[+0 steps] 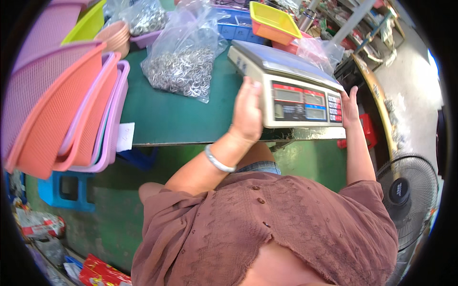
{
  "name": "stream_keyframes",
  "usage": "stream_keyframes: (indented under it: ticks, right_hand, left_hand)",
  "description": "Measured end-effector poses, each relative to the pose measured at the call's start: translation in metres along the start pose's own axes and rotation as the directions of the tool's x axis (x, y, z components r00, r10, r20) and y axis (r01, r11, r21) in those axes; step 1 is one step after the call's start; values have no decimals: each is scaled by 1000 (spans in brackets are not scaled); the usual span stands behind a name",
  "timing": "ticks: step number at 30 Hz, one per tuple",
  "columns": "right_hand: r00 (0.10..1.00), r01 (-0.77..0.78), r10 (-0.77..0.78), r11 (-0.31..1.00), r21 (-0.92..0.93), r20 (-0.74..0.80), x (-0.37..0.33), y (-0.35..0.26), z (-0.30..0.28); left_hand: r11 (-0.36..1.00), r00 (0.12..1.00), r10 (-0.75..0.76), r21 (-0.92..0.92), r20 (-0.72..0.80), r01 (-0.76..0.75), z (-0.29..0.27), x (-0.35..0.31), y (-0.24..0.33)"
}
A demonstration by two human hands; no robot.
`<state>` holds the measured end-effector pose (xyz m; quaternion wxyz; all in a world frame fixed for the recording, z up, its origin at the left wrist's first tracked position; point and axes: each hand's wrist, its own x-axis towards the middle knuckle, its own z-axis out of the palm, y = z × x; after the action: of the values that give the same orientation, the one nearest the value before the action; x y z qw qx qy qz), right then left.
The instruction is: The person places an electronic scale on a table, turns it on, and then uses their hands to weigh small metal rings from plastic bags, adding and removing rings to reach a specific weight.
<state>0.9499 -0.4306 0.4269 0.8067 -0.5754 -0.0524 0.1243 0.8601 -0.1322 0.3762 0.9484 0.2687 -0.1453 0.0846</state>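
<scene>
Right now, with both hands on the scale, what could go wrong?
1. The scale sits at the green table's front edge, its display end at the rim; a pull from the left hand or right hand could tip it off.
2. Sliding it back could hit the bag of metal rings.

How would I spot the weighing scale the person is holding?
Find the green table running across the middle. At its near right corner sits the weighing scale, gripped by the left hand and the right hand. Unlike the clear bags of metal rings and coloured baskets nearby, it is a beige box with a red-and-blue panel.
</scene>
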Motion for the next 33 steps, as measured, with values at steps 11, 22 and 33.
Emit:
stream_keyframes:
  ticks: [11, 22, 33]
  right_hand:
    - [985, -93, 79, 992, -85, -152, 13, -6, -26]
    - [990, 48, -47, 999, -2, -135, -10, 27, 1]
    - [964, 245, -245, 969, -20, -99, 3, 74, 12]
  left_hand:
    - [808, 945, 296, 492, 138, -325, 27, -6, -17]
    - [921, 976, 200, 358, -86, -157, -24, -16, -18]
    - [878, 998, 41, 477, -38, -18, -77, -6, -4]
